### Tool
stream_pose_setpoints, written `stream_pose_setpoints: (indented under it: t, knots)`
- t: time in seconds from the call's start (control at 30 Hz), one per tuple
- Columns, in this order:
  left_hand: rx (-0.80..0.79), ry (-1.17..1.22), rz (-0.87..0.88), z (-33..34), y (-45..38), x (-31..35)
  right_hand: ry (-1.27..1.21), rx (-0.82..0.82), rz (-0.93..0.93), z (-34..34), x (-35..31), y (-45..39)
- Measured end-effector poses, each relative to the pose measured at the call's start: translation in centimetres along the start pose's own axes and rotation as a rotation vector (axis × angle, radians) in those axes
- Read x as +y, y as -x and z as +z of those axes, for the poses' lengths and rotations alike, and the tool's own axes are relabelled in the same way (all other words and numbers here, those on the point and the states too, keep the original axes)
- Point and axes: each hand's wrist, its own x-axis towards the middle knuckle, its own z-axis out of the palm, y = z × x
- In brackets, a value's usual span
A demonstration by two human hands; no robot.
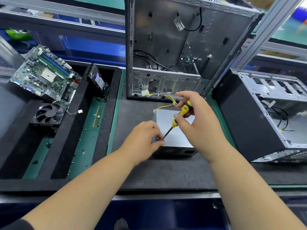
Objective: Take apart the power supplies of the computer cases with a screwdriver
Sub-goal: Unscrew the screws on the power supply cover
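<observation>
Head view: a grey power supply (176,130) is set on the dark tabletop (166,171), just in front of an open computer case (182,39) standing upright. A bundle of yellow and black wires (166,97) is run from the power supply's far end toward the case, ending in a white plug (145,92).

The right hand (197,120) is held above the power supply; its fingers (183,95) are curled round the yellow-and-black handle of a screwdriver (180,117), thumb pressed on the grip. The shaft is tilted down and left, its tip placed at the near left top edge of the power supply.

The left hand (142,138) is rested on that same corner, fingers (159,143) pinched together right at the screwdriver tip; whether a screw is pinched cannot be told.

A second case (265,113) is laid on its side at the right. In the black tray (106,113) at the left, a circuit board (44,72), a fan (49,113), a hard drive (98,80) and a memory stick (97,116) are seen.
</observation>
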Motion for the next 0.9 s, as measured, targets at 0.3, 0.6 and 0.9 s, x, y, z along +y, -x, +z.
stream_pose_setpoints:
  t: [0.3, 0.6, 0.9]
  knots:
    - [0.128, 0.066, -0.183, -0.9, -0.1, -2.3, -0.121, 0.139, 0.058, -0.1, -0.6, -0.5]
    - [0.461, 0.126, -0.596, -6.3, 4.3, -11.3, -0.284, 0.152, 0.078, 3.2, -2.6, -2.0]
    - [0.477, 0.161, -0.669, -9.1, 8.6, -14.2, -0.337, 0.14, 0.016, 7.0, -5.4, -3.7]
